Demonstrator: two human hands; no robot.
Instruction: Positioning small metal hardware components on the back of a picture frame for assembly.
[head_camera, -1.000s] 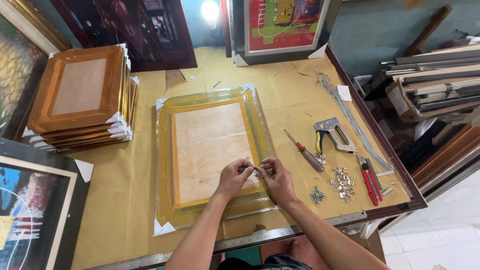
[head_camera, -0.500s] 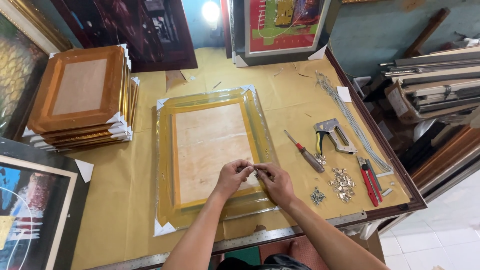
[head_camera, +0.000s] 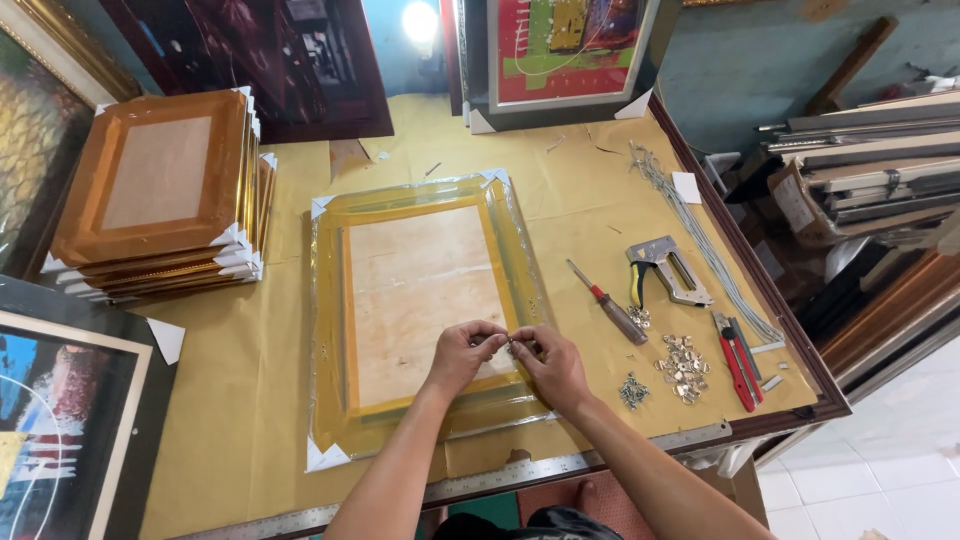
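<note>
Low in the centre of the frame, the left hand (head_camera: 462, 352) and right hand (head_camera: 552, 368) meet fingertip to fingertip over the plastic-wrapped gold frame (head_camera: 420, 310) lying face-down on the desk (head_camera: 250, 400), each grip pinched narrow on something too small to identify; the frame looks stiff, slippery and best held by its edges.

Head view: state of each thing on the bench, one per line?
Wrapped frame: face down, flat, in clear film, white corner guards on.
Left hand: over the frame's lower edge, fingertips pinched on something too small to tell.
Right hand: same, fingertips meeting the left.
Frame stack: piled, face down.
Staple gun: lying idle.
Screwdriver: lying flat, untouched.
Small metal fittings: loose pile.
</note>
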